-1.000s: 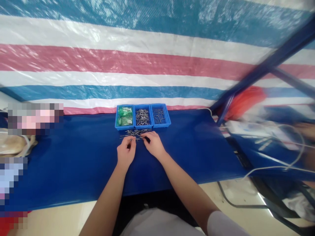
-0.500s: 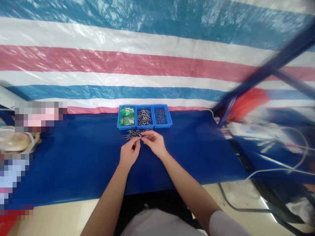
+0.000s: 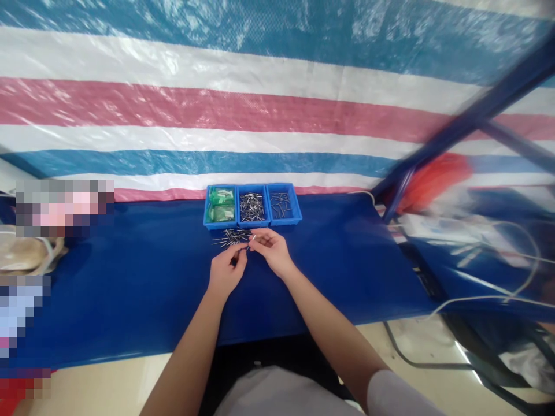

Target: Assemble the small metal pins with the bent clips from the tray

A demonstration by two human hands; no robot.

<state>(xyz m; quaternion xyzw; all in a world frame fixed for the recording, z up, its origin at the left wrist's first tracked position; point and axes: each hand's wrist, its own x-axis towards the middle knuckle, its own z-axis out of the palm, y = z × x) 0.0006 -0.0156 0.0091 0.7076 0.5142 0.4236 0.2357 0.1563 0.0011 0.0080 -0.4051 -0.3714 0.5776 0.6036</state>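
Just in front of the pile, my right hand (image 3: 274, 252) pinches a small, shiny metal pin (image 3: 254, 237) between thumb and fingers. My left hand (image 3: 226, 270) is closed in a pinch too, its fingertips meeting those of the right. Something thin and dark shows at that meeting point, too small to name. Behind the fingers a loose pile of thin metal pins (image 3: 228, 237) lies on the blue table (image 3: 143, 277). Beyond it stand three joined blue bins. The left bin (image 3: 205, 216) holds green-tinted packets (image 3: 222, 214), the middle bin (image 3: 253, 225) many metal pins, the right bin (image 3: 286, 222) fewer thin ones.
A striped plastic sheet (image 3: 260, 110) hangs behind the table. At right, a blue metal frame (image 3: 442, 124) slants upward, with a white cable (image 3: 468, 299) below it. A round container (image 3: 23, 248) and blurred-out areas lie at the left.
The view has shifted slightly. Both hands stay together in front of the pile, and the pin in my right fingers now shows more clearly.
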